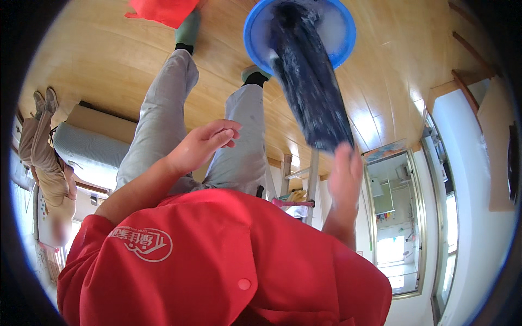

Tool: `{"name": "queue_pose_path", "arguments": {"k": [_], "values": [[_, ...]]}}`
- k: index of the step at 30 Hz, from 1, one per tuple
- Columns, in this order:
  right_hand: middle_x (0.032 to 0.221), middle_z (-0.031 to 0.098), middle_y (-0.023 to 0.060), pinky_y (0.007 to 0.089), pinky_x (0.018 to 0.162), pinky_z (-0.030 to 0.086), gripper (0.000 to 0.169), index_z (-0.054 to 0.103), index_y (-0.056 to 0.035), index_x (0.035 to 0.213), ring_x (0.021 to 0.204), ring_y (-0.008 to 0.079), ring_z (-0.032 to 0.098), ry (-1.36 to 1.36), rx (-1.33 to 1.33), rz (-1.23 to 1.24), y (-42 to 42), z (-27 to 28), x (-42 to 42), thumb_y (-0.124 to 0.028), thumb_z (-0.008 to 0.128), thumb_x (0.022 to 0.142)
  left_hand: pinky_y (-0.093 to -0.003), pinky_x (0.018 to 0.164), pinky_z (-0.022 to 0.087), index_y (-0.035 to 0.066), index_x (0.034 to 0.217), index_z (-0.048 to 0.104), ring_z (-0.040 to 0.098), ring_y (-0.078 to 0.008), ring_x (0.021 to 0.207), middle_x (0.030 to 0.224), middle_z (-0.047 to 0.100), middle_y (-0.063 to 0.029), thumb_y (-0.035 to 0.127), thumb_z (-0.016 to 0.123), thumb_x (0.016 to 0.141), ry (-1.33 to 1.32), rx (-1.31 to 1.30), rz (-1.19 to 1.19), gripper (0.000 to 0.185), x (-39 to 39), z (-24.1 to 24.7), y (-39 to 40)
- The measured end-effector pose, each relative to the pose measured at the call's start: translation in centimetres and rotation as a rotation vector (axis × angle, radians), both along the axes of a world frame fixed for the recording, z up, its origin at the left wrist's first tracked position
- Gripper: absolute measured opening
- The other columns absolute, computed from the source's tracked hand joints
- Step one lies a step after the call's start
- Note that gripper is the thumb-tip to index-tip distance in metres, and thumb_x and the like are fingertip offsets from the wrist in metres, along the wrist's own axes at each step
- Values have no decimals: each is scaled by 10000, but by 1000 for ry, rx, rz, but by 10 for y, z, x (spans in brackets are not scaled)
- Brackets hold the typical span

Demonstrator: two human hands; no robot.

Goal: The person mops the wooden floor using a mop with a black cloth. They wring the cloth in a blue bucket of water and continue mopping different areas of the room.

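My right hand (346, 175), blurred by motion, grips the lower end of a long dark navy wet cloth (312, 89), perhaps a garment. Whitish streaks like suds run over it. Its far end lies in a round blue plastic basin (253, 51) holding cloudy, foamy water. The cloth hangs over the basin's near rim and stretches up to my hand. In front of my grey trousers, my left hand (208, 140) floats with loosely bent fingers, and nothing shows in it.
The basin stands on a glossy wooden floor (102, 53) beside my green-covered foot (251, 74). Red material (163, 10) lies by my other foot. Behind me are a stepladder (312, 175) with a pink-handled tool (291, 203), an upholstered seat (91, 138) and another person (51, 163). A doorway (393, 220) opens at right.
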State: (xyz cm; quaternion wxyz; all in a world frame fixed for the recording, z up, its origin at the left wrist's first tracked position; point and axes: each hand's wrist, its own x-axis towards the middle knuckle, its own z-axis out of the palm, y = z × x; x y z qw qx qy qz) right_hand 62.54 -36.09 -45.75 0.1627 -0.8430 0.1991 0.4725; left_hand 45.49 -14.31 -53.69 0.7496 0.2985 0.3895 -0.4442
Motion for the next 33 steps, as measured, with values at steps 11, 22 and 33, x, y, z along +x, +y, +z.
{"name": "queue_pose_path", "arguments": {"k": [11, 22, 33], "values": [[1098, 581, 264, 460, 871, 404, 513, 514, 14, 1208, 1019, 428, 537, -50, -99, -88, 7, -37, -47, -403, 388, 937, -302, 885, 437, -10, 1220, 496, 558, -157, 955, 1057, 572, -74, 208, 418, 984, 55, 25, -77, 331, -19, -14, 50], [1180, 564, 220, 408, 884, 436, 446, 473, -47, 1272, 1070, 382, 539, 19, 100, 163, 23, -444, -10, -331, 389, 938, -296, 885, 436, 2, 1226, 498, 555, -142, 942, 1040, 581, -62, 201, 419, 984, 142, 166, -140, 324, -45, -44, 60], [1244, 496, 250, 472, 977, 378, 361, 495, -40, 1247, 1144, 409, 472, -57, -208, 459, -15, -54, -44, -165, 500, 909, -295, 880, 436, 3, 1223, 508, 549, -145, 958, 1040, 580, -68, 232, 419, 988, 44, 38, -58, 341, -14, -19, 43]]}}
